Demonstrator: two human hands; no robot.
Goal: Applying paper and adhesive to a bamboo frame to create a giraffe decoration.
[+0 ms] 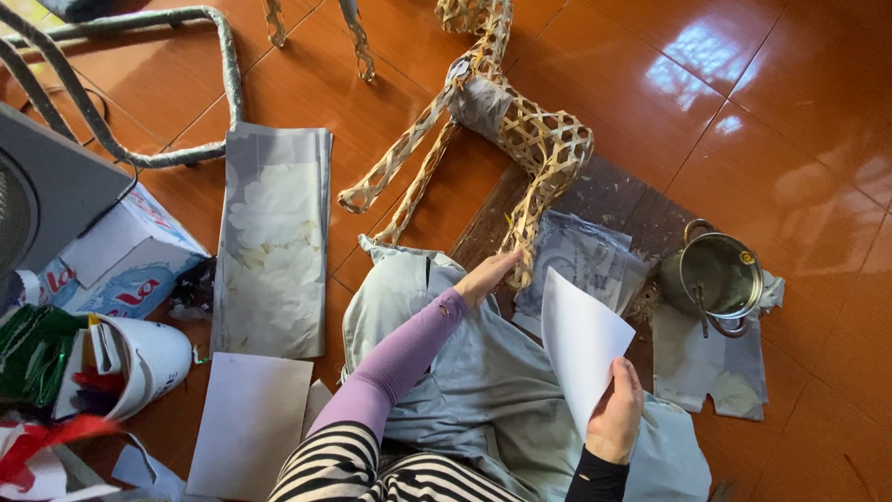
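A woven bamboo animal frame (520, 130) stands on the tiled floor, partly wrapped in grey paper. My left hand (488, 275), in a lilac sleeve, holds the lower end of one of its woven legs. My right hand (615, 409) grips a white sheet of paper (581, 339) by its lower edge, held upright over my lap. A grey cloth (483, 381) covers my lap beneath both hands.
A small steel pot (717, 277) sits on paper scraps at the right. A long printed paper sheet (274, 242) and a blank sheet (249, 423) lie at the left, beside a white bucket (149, 363) and a wire frame (139, 84). A dark board (613, 200) lies under the frame.
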